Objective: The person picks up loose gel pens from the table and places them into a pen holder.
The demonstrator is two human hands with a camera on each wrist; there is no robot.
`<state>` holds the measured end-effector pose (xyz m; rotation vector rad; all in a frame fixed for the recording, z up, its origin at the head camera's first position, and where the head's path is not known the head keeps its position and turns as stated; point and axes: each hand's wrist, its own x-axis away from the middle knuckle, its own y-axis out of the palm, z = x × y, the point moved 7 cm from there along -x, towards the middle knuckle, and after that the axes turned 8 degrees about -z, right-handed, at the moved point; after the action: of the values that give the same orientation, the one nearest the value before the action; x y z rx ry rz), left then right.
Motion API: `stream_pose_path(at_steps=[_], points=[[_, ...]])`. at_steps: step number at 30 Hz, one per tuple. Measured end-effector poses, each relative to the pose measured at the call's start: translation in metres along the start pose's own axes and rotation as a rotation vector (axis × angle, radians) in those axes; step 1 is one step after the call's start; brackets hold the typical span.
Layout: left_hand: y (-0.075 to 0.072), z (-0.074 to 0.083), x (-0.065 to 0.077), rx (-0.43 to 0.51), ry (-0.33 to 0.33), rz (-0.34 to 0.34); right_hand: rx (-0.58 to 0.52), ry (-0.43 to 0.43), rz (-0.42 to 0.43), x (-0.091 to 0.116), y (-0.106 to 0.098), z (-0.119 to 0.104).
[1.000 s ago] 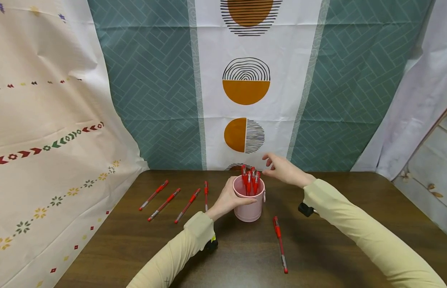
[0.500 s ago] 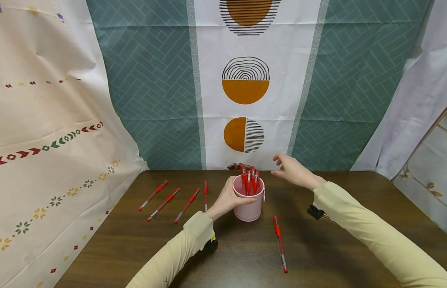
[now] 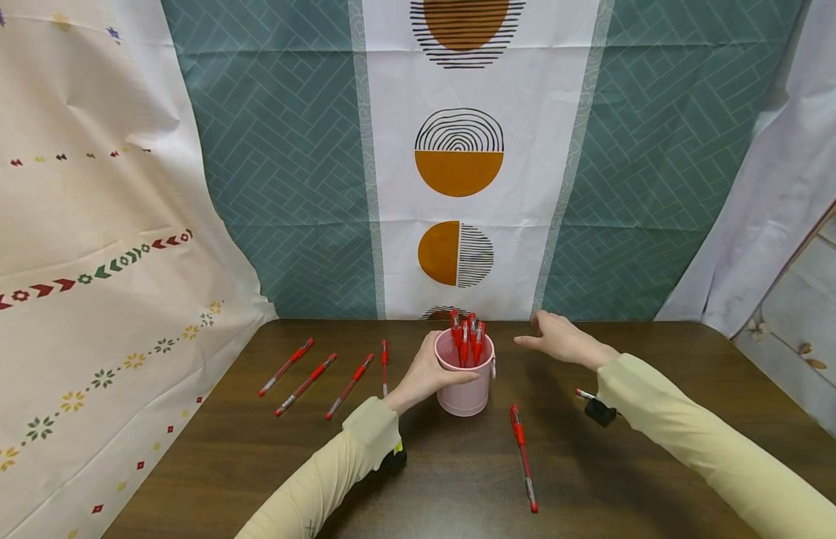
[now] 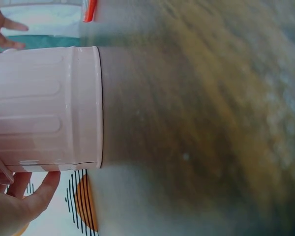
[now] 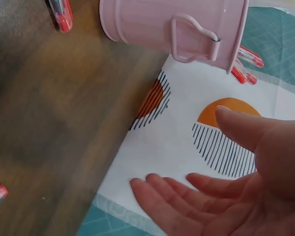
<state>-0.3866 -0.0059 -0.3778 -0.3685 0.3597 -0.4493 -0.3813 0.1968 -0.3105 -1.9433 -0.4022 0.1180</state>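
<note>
My left hand grips the left side of a pink metal bucket, its thumb across the front. Several red capped pens stand upright inside, caps up. To the right of the bucket and apart from it, my right hand hovers above the table with nothing in it. The right wrist view shows its palm and loosely spread fingers, below the bucket's side handle. In the left wrist view, fingers touch the bucket's wall.
Several red pens lie on the brown table to the left. One pen lies in front of the bucket, and another is partly hidden by the right wrist's black camera. A patterned cloth hangs behind the table.
My right hand has moved right, away from the bucket, and lowered toward the table. The end of a pen has come into sight by its wrist. My left hand and the bucket stay put.
</note>
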Motion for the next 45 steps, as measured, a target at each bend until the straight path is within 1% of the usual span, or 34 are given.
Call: stream_pose_path(at_steps=[5, 12, 16, 23, 29, 34, 37, 40, 41, 44, 45], points=[[0.000, -0.001, 0.000, 0.005, 0.005, -0.002, -0.013, 0.051, -0.073, 0.008, 0.014, 0.006], [0.001, -0.001, 0.000, 0.005, 0.018, 0.002, -0.128, 0.123, -0.147, 0.019, 0.033, 0.011], [0.001, -0.001, 0.000, 0.003, 0.024, 0.004, -0.166, 0.157, -0.182, 0.023, 0.043, 0.012], [0.001, 0.000, 0.000, -0.006, 0.022, -0.001, -0.168, 0.201, -0.260, 0.027, 0.060, 0.009], [0.001, 0.000, 0.000, 0.001, 0.016, -0.005, -0.171, 0.208, -0.311, 0.031, 0.071, 0.004], [0.000, -0.001, 0.001, 0.007, 0.013, -0.005, -0.119, 0.206, -0.352, 0.035, 0.079, 0.000], [-0.001, 0.013, 0.007, 0.026, 0.010, -0.017, -0.087, 0.216, -0.385, 0.037, 0.085, -0.002], [-0.001, 0.014, 0.007, 0.024, 0.001, -0.017, -0.079, 0.218, -0.409, 0.037, 0.088, -0.005], [-0.001, 0.014, 0.007, 0.024, -0.004, -0.018, -0.080, 0.218, -0.413, 0.037, 0.089, -0.005], [0.000, 0.000, 0.001, 0.006, -0.004, -0.006, -0.078, 0.216, -0.422, 0.037, 0.092, -0.006], [0.000, 0.000, 0.001, 0.006, -0.003, -0.006, -0.073, 0.217, -0.427, 0.036, 0.093, -0.006]])
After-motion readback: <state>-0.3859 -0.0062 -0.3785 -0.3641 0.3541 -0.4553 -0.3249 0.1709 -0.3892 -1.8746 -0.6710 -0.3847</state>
